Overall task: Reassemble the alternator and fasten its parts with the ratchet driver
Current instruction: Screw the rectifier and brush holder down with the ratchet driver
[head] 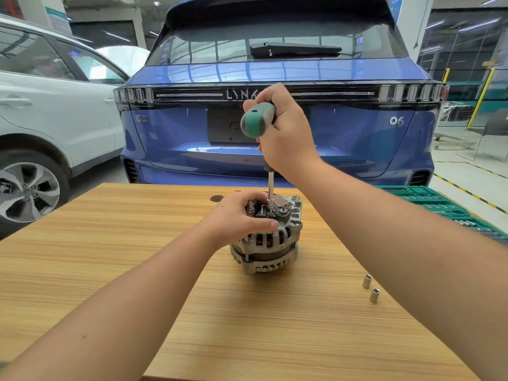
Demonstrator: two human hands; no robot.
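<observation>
**Two hands at work on a metal car part**

The right hand [286, 133] is up high. Its fingers wrap tight around the fat green and grey handle of the ratchet driver [258, 120]. The driver stands almost straight up and down. Its thin silver shaft [270, 187] runs from the handle down to the top of the part below, and the tip sits on a small bolt there.

The left hand [242, 215] is lower. It grips the top of the silver, round, ribbed metal alternator [270, 243]. The fingers curl over the far left side of the top and the thumb presses along the near edge, so the hand holds the part steady.

The alternator stands upright near the middle of the light brown wooden table [137, 270]. You can see slots all around its side, with dark copper-coloured bits behind them.

To the right, near the right arm, two small shiny metal sockets [369, 288] stand on the table, just beside each other. At the far right edge lies an open green plastic tool tray [434, 202] with rows of silver bits in it. A small dark round thing [216, 198] lies on the table just behind the left hand.

Past the table a shiny blue car [275, 78] is parked with its back to us. A white car [55, 105] stands to the left of it.
</observation>
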